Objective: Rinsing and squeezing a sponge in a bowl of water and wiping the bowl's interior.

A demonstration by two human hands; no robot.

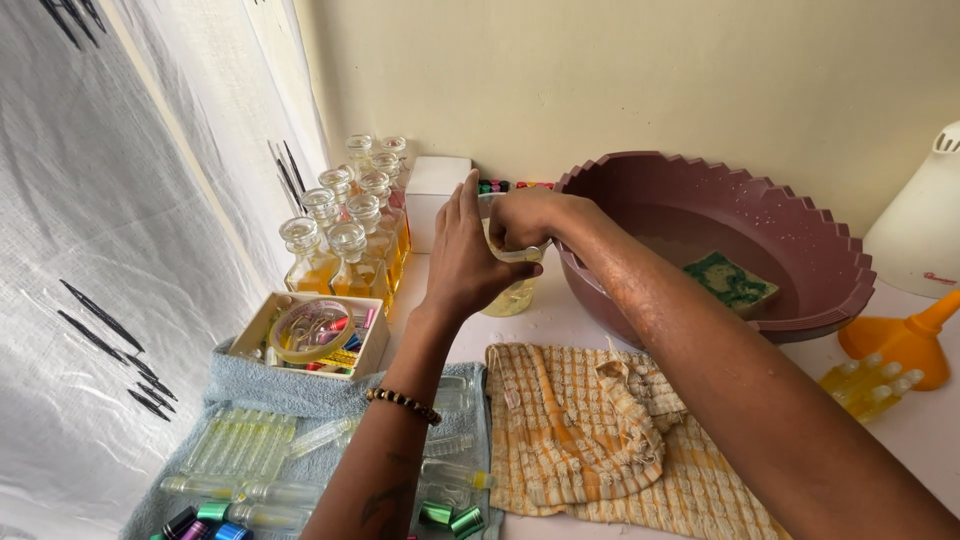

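Note:
My left hand [462, 262] wraps around a clear glass container of yellow liquid [512, 296] that stands on the white table beside the basin. My right hand [522, 217] grips the top of the same container, fingers curled over its rim or lid. A beaded bracelet [402, 402] circles my left wrist. Both arms reach over a yellow checked cloth [590, 440] and a grey towel [290, 395].
A maroon scalloped basin [800, 240] holds water and a green-yellow sponge [731, 281]. Several stoppered glass bottles [345, 240] of amber liquid stand at the back left. A small box [305, 335] holds tape and bits. Small vials [235, 440] lie on the towel; an orange funnel [900, 340] sits right.

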